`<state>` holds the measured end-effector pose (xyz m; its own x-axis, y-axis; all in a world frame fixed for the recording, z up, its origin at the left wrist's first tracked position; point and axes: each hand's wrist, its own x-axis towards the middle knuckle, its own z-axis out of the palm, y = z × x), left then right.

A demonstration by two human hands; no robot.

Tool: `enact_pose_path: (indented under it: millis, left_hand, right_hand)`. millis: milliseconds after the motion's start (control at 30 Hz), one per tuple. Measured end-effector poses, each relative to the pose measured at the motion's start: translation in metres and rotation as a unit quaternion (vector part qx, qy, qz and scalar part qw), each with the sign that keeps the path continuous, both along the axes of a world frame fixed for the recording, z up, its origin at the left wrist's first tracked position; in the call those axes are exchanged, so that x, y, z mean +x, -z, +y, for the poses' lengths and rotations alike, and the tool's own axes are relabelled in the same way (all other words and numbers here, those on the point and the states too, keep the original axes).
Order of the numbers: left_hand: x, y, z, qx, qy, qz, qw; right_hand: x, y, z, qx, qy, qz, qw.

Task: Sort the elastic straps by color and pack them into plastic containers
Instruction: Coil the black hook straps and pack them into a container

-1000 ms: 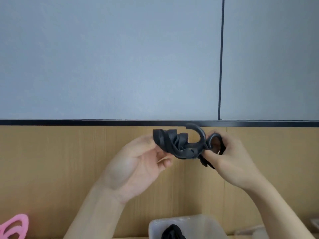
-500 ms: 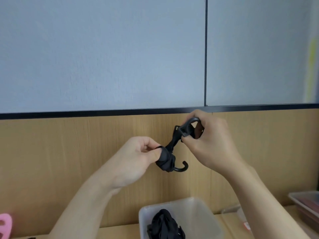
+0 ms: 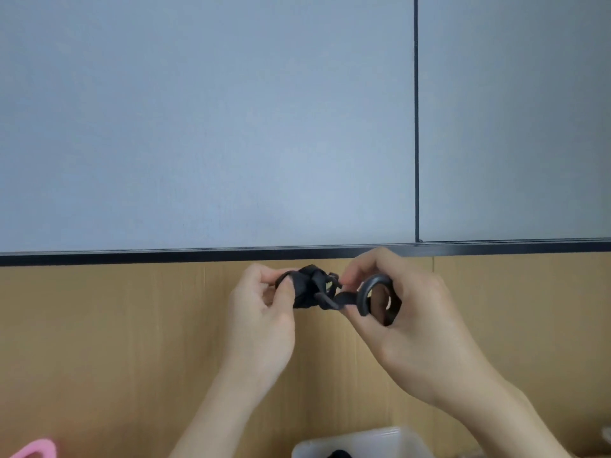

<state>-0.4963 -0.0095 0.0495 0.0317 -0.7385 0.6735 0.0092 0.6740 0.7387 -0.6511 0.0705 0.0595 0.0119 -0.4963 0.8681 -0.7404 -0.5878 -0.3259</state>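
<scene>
Here, in the head view, a black elastic strap with curved plastic hooks (image 3: pixel 307 289) is held in the air, above a translucent plastic container (image 3: pixel 380 442). The grip of the left hand (image 3: pixel 261 322) is pinched on the wound bundle; that of the right hand (image 3: pixel 410 325) is clamped on a hook and the loose end. The coil is judged to be in the tying-off; next, the end must be tucked tight and the bundle lowered into the container. Behind, a wooden wall panel (image 3: pixel 99 342) and grey-blue boards (image 3: pixel 198 127) are seen; the desk is hardly shown.
</scene>
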Motion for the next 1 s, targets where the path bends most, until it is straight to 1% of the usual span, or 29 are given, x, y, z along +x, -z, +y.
enact_pose_path:
  millis: [100,200,300,367,467,567,633,800,933,1000]
  left_hand:
    - [0.002,-0.001,-0.002,0.026,-0.003,0.064,0.998]
    - [0.005,-0.004,-0.003,0.067,0.061,0.148,0.985]
    - [0.011,-0.008,-0.003,0.104,0.148,0.248,0.952]
    - [0.014,-0.011,-0.003,0.127,0.196,0.295,0.927]
    - [0.014,-0.013,-0.003,0.161,0.253,0.336,0.893]
    - [0.011,-0.014,-0.001,0.188,0.309,0.348,0.865]
    - [0.009,-0.013,0.002,0.210,0.341,0.336,0.852]
    - [0.002,-0.005,0.001,0.234,0.406,0.252,0.846]
    - [0.001,0.000,0.005,0.176,0.455,0.111,0.866]
    - [0.001,0.003,0.005,0.154,0.479,0.067,0.861]
  right_hand:
    - [0.011,0.003,0.001,0.012,-0.066,-0.017,0.998]
    - [0.017,0.004,0.001,0.028,-0.144,-0.082,0.986]
    - [0.019,0.002,-0.001,0.036,-0.203,-0.174,0.963]
    - [0.018,0.001,-0.002,0.046,-0.222,-0.224,0.948]
    - [0.016,0.003,-0.008,0.093,-0.250,-0.289,0.919]
    - [0.011,0.008,-0.020,0.126,-0.260,-0.345,0.893]
    - [0.006,0.011,-0.026,0.117,-0.268,-0.383,0.876]
    - [-0.007,0.014,-0.032,0.102,-0.313,-0.475,0.816]
    - [-0.016,0.014,-0.033,0.106,-0.323,-0.525,0.780]
    - [-0.021,0.012,-0.033,0.099,-0.335,-0.541,0.765]
